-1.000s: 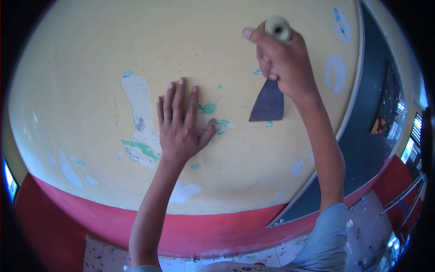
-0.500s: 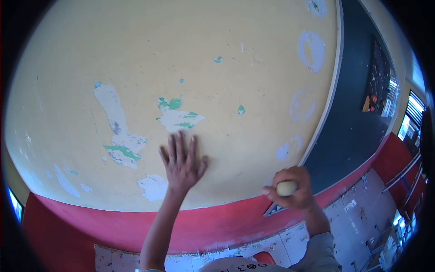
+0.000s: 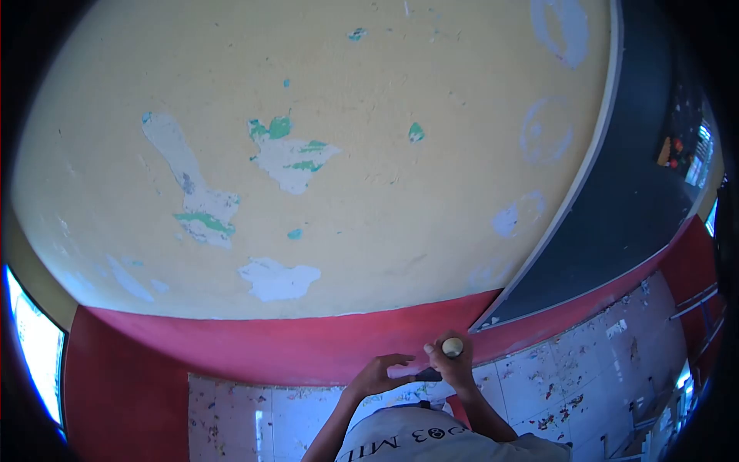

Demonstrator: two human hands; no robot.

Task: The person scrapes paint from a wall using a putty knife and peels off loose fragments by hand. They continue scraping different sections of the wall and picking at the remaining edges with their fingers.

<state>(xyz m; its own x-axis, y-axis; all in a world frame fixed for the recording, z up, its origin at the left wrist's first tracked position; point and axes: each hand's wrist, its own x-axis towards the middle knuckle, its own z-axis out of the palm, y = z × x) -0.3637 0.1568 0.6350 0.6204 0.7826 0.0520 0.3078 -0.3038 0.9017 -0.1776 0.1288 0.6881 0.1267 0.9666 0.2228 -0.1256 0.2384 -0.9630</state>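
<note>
My right hand (image 3: pixel 454 366) is closed round a scraper; the pale rounded butt of its handle (image 3: pixel 453 347) faces up out of my fist. Its dark flat blade (image 3: pixel 429 375) points left, low in front of my shirt. Close to that blade is my left hand (image 3: pixel 381 375), fingers and thumb apart in a loose curve, holding nothing. Beyond both hands rises a cream wall (image 3: pixel 369 254) with peeled white and green patches, such as a large bare patch (image 3: pixel 292 163) left of centre and a lower white one (image 3: pixel 281 279).
A red band (image 3: pixel 269 346) runs along the wall's bottom. To the right hangs a dark board (image 3: pixel 593 239) with a pale frame. Paint flakes lie scattered over the tiled floor (image 3: pixel 539 385). Metal-legged furniture (image 3: pixel 697 304) stands at far right, and a bright window (image 3: pixel 35 346) is at left.
My left hand has come off the wall and dropped down beside the scraper. My right hand has lowered and moved inward with the scraper. The view has tilted downward.
</note>
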